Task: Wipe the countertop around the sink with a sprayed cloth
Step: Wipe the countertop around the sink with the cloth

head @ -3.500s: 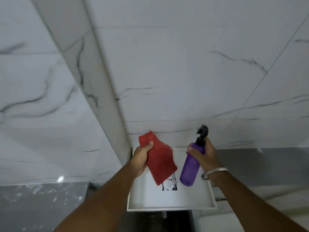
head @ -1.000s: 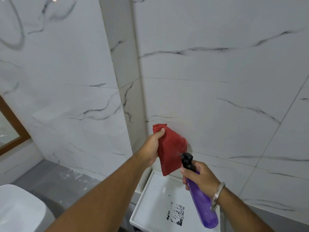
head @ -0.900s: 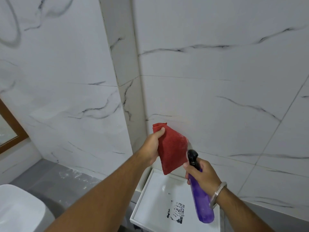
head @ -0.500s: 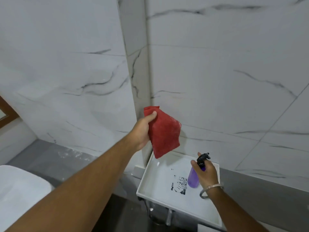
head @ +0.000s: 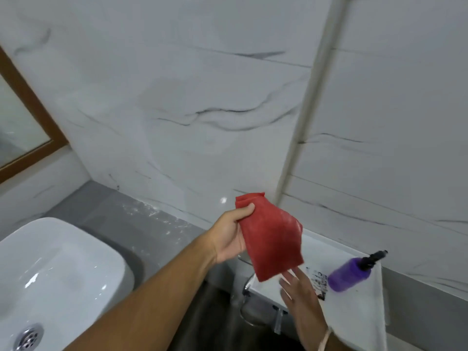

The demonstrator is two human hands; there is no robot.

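Note:
My left hand (head: 229, 238) grips a folded red cloth (head: 272, 236) by its upper corner and holds it up in the air above the left end of a white tray. My right hand (head: 302, 296) is below the cloth, fingers apart and empty, blurred by motion. A purple spray bottle (head: 350, 273) with a black nozzle rests tilted on the white tray (head: 354, 315), apart from my right hand. The grey countertop (head: 121, 219) runs along the wall, with the white sink basin (head: 58, 272) at the lower left.
White marble-look wall tiles rise behind the counter, with a vertical corner strip (head: 310, 105). A wood-framed mirror (head: 22, 117) hangs at the left. Whitish smears (head: 152, 214) mark the countertop near the wall. A chrome fitting (head: 249, 287) shows under the tray's left edge.
My right hand has let go of the spray bottle, which now rests on the tray, and has moved left under the cloth. My view has swung left, bringing the sink and mirror in.

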